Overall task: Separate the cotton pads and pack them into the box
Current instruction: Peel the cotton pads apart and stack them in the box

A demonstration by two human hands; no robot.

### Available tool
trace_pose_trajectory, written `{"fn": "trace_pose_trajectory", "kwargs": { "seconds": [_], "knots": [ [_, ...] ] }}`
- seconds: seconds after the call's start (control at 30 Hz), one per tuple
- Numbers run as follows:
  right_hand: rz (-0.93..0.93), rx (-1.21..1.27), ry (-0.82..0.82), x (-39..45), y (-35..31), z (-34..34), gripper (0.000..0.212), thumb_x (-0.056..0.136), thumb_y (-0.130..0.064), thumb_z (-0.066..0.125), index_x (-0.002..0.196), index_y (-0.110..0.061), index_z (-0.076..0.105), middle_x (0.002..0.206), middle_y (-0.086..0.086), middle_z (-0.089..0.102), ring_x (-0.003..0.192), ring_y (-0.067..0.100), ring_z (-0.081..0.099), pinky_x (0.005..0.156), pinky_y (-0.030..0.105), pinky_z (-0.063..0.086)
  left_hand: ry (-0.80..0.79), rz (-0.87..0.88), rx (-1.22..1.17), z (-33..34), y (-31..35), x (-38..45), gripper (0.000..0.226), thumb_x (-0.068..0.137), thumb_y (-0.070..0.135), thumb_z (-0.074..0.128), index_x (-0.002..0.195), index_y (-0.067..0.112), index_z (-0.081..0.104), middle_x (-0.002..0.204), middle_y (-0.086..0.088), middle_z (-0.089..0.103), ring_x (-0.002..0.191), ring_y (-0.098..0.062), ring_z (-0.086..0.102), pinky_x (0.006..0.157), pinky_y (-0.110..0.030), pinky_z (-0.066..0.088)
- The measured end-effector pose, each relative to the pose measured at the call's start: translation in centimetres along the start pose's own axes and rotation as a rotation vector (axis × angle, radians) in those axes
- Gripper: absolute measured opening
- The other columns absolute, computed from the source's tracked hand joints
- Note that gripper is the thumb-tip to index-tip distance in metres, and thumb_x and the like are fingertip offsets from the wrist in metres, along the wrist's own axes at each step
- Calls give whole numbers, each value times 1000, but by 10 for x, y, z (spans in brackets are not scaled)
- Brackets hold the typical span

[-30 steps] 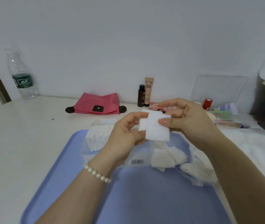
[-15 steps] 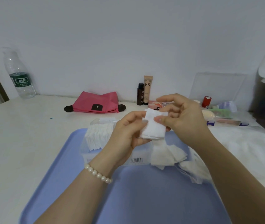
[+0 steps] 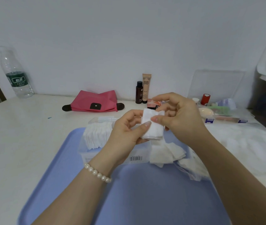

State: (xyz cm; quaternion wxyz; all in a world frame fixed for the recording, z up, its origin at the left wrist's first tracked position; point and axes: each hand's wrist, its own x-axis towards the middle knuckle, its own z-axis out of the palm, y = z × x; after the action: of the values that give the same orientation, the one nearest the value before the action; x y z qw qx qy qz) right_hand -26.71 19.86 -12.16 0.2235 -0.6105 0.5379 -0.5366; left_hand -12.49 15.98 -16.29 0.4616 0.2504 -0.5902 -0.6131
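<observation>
Your left hand [image 3: 127,132] cups a small stack of cotton pads [image 3: 153,127] from below w/ thumb on its face, raised above the clear plastic box [image 3: 86,153] so the edges face you. Your right hand [image 3: 179,117] pinches the stack's top edge — thumb and forefinger closed on it, prob. to peel one layer off. Separated pads [image 3: 94,135] stand in a row at the box's left end, upright so more fit. Loose pads [image 3: 166,151] lie just right of it on the blue tray [image 3: 145,200] — close for the next grab.
</observation>
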Motion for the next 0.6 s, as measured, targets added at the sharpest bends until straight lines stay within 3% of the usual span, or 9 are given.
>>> {"fn": "trace_pose_trajectory", "kwargs": {
  "seconds": [0.17,0.3,0.37,0.47,0.6],
  "knots": [
    [13,-99,36,3,0,-1,48,70,4,76,89,-36,57,78,5,57,54,15,50,55,28,50,33,-3,-10,1,1,0,23,90,-1,54,95,21,47,85,-6,67,69,-15,67,64,-30,58],
    [135,-203,59,7,1,-18,32,75,6,69,76,-21,53,65,4,60,47,12,60,52,26,54,152,15,34,-5,0,5,28,89,-4,54,80,19,41,84,-6,62,67,-13,64,63,-36,56],
    [232,-462,-81,7,3,-21,23,78,-2,70,70,-17,54,60,2,61,51,13,62,59,29,56,174,18,67,-8,0,6,28,88,-6,55,73,16,48,85,-5,59,73,-18,59,69,-39,55],
    [326,-993,-373,1,11,-8,24,78,-24,71,69,-13,52,63,-2,52,64,18,56,57,24,46,178,-8,46,-8,1,5,39,88,-9,52,64,19,68,80,1,67,73,-14,65,69,-31,58],
    [370,-1214,-436,-8,21,5,19,83,-18,59,83,-13,40,69,-1,36,68,17,45,47,22,31,183,-56,21,-7,1,5,33,89,-6,53,78,17,73,83,9,72,74,-6,69,71,-25,58]
  ]
}}
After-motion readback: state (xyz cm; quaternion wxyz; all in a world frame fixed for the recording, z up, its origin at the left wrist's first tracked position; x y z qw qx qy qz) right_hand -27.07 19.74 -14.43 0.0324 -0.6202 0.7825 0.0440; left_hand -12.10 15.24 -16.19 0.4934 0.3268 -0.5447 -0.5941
